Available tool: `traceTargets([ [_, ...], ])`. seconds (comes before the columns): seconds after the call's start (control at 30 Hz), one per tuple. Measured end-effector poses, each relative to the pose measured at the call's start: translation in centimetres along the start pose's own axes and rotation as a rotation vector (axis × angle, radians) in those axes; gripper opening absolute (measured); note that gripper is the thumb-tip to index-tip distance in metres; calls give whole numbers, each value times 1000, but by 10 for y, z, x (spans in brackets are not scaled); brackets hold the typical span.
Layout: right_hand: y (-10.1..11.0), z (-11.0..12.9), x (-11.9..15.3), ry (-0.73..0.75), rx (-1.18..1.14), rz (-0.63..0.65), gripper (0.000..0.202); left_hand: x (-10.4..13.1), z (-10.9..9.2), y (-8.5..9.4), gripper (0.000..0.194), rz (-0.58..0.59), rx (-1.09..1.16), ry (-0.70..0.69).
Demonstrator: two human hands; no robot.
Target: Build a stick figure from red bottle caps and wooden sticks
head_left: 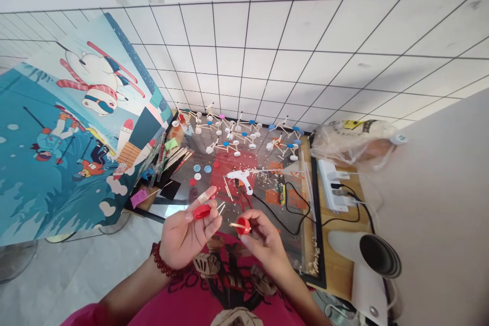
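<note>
My left hand (187, 237) is turned palm up, its fingers curled round a red bottle cap (201, 212). A second red cap (213, 192) sits by its fingertips, and short wooden sticks (221, 208) poke out between the fingers. My right hand (267, 239) pinches another red bottle cap (243, 225) with a short stick lying across its hollow side, pointing toward my left hand. Just beyond the hands, a white glue gun (243, 181) rests on the table near red-handled pliers (244, 198). Loose blue, white and red caps (197, 168) lie to its left.
Several small stick frames with bottle-cap wheels (226, 146) stand along the back. Wooden sticks (178, 157) are piled left, beside a large printed board (87, 137). On the right are a power strip (332, 186), black cables (296, 232) and a plastic bag (351, 142).
</note>
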State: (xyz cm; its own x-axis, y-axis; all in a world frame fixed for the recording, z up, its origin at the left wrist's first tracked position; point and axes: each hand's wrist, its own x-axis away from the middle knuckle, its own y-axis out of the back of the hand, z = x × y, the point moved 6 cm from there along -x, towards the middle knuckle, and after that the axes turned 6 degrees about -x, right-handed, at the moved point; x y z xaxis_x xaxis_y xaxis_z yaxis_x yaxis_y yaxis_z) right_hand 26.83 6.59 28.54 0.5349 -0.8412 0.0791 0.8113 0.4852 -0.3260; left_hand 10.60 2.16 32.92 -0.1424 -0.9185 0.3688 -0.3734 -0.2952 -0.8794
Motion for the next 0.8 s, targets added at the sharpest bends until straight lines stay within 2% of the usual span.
traceTargets([
  [0.17,-19,38,-4,284,184,-16,27,-11,3,18,66,-150,71,6],
  [0.37,-41,46,-17,473,546,-46,31,-12,6,24,53,-181,94,65],
  [0.47,-45,41,-21,503,647,-82,29,-11,5,24,48,-213,97,46],
  [0.63,-48,35,-24,519,690,-120,25,-9,7,27,40,-308,91,40],
  [0.8,-46,27,-27,419,713,-125,28,-10,9,24,33,-325,85,35],
])
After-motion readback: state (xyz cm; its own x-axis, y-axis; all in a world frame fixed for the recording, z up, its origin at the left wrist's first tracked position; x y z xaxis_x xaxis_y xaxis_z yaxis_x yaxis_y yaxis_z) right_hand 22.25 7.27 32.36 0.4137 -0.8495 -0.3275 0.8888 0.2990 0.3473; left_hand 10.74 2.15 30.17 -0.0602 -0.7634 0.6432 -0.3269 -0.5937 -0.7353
